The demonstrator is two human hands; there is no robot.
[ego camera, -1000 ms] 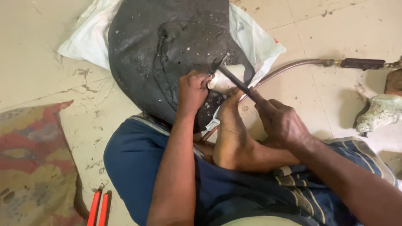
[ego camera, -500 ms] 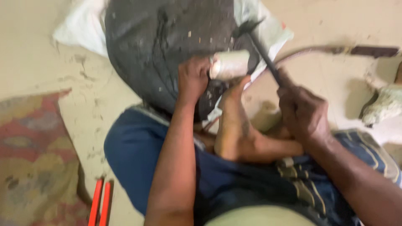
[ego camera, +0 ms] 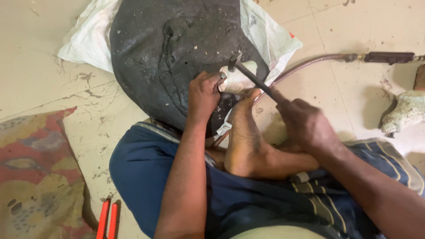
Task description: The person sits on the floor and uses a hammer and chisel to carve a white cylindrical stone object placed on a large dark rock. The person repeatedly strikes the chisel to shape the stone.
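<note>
The right hand (ego camera: 305,126) had its fingers closed around the handle of a small hammer (ego camera: 250,76). Half a second before, the hammer head was raised toward the upper right; now it had come down onto the pale metal piece (ego camera: 237,82) at the frame's centre. The left hand (ego camera: 203,95) still gripped that piece against the black pitch mound (ego camera: 168,57), beside the bare foot (ego camera: 245,137).

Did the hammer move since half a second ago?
Yes. The hammer head swung down from beyond the pale piece onto its near end, judged against the black mound.
</note>
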